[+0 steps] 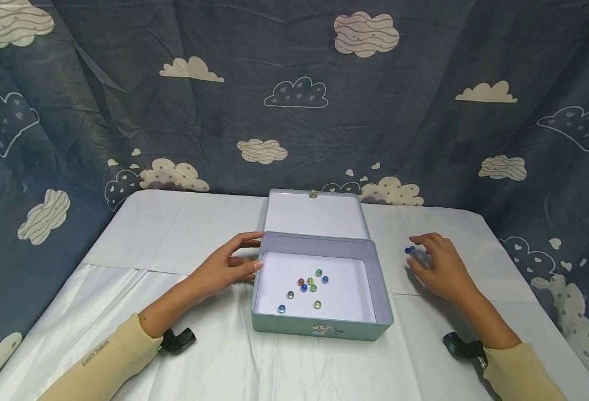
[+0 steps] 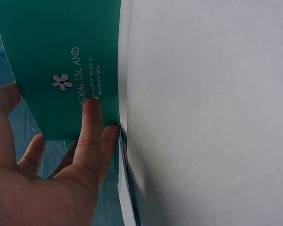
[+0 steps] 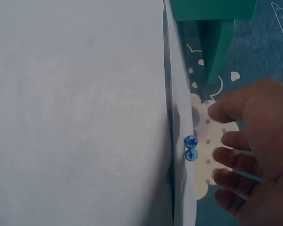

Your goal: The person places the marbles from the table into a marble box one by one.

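Your teal tin box [image 1: 319, 328] sits open in the middle of the white-covered table, lid thrown back flat behind it and pale lilac inside. Your left hand [image 1: 224, 267] presses straight fingers against its left wall. Nine or so glass marbles [image 1: 310, 285] lie scattered on its floor. Two blue marbles [image 1: 410, 250] lie touching each other on the cloth, just beside your right hand's [image 1: 437, 267] loosely curled fingertips.

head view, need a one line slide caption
Left hand touches the open tin of marbles; right hand reaches for two blue marbles.
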`<state>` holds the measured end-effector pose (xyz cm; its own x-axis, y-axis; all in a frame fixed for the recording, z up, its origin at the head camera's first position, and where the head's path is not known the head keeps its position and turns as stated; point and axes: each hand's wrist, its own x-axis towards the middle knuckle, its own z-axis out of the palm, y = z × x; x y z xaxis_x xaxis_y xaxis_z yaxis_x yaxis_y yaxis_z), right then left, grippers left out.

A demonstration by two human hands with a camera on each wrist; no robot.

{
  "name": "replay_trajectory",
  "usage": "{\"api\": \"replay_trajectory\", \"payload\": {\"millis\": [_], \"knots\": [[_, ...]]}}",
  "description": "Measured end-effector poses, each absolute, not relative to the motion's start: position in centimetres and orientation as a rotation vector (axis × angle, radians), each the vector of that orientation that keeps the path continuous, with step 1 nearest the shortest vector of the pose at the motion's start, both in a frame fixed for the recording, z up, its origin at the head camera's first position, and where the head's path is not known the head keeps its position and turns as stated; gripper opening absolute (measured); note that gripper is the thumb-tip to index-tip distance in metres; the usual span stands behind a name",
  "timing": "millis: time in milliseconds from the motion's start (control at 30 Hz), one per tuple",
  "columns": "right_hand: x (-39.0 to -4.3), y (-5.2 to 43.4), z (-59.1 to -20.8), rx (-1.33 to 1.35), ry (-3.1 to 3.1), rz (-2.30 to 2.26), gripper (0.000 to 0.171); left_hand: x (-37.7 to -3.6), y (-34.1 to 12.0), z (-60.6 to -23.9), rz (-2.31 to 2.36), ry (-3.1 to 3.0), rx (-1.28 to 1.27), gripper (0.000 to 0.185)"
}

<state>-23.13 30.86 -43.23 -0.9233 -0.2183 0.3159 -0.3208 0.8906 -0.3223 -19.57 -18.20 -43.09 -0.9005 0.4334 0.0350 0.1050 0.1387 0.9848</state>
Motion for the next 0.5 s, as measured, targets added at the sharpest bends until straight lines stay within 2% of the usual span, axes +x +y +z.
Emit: {"api": "replay_trajectory", "payload": {"millis": [500], "knots": [[-23.5,32.3,-44.4,0.462,-2.861,0.471,0.053,-19.4,-18.2,-42.8,1.825,2.158,0.511,0.066]]}}
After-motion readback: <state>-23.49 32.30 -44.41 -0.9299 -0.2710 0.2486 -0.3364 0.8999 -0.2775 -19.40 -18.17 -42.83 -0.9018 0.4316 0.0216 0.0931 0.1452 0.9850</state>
